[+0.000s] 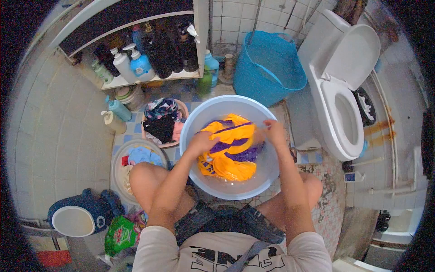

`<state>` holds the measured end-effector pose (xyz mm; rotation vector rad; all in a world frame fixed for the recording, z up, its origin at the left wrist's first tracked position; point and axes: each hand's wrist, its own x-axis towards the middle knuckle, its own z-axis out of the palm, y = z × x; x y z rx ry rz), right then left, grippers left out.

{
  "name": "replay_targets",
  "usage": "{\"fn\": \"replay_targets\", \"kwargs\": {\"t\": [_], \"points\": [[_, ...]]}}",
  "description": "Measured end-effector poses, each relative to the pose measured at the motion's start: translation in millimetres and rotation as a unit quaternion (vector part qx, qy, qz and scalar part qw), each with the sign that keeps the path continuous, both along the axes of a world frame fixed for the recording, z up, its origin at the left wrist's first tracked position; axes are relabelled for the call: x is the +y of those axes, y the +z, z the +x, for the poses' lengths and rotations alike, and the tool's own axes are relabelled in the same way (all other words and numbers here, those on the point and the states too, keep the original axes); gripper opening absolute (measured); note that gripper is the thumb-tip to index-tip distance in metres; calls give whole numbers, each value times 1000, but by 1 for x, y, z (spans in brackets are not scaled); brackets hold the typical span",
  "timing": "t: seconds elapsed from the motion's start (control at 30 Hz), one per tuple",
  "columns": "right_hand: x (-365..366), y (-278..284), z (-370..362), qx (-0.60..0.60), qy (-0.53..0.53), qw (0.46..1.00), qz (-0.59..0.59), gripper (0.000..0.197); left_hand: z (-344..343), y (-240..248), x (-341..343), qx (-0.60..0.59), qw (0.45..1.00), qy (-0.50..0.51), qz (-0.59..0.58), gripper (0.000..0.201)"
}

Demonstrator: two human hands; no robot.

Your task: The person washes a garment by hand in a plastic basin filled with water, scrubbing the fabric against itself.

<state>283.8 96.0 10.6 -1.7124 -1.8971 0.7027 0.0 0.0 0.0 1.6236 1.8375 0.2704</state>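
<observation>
A yellow-orange and purple garment [233, 167] lies wet and bunched in a round, pale blue basin [192, 172] between my knees. My left hand [202, 143] is closed on the garment's left side, its fingertips pressed into the cloth. On the opposite side, my right hand [274, 134] is raised at the basin's right rim, beside the garment. Motion smears its fingers, so I cannot make out whether they hold anything. Some water glints around the lower edge of the cloth.
A pink basin [185, 109] of dark and patterned clothes and a clear tub [117, 174] of laundry stand at left. Behind are a shelf [172, 78] of pump bottles and a blue bucket [267, 68]. A toilet [337, 109] is at right; a green bag [121, 235] lies lower left.
</observation>
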Motion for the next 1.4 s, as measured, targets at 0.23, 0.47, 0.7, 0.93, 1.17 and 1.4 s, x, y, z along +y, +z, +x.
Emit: {"fn": "replay_targets", "kwargs": {"t": [0.23, 0.47, 0.7, 0.93, 1.17, 1.4], "points": [[-49, -80, -65, -88, 132, 987, -12, 27, 28, 8, -20, 39, 995, -9, 91, 35], [-38, -54, -68, 38, 59, 980, -185, 26, 13, 20, -15, 12, 996, -84, 12, 46], [-42, 37, -58, 436, -10, 866, -245, 18, 14, 27, -4, 22, 996, -81, 7, 43], [-33, 36, -29, 370, 27, 888, -272, 18, -2, -12, 8, -194, 977, 52, 66, 35], [-3, -21, 14, 197, -12, 970, -141, 25, 7, 18, -3, -113, 992, 23, 54, 46], [-40, -7, -46, -156, 233, 951, 128, 57, 6, 25, -18, -5, 990, -139, 36, 53]]}}
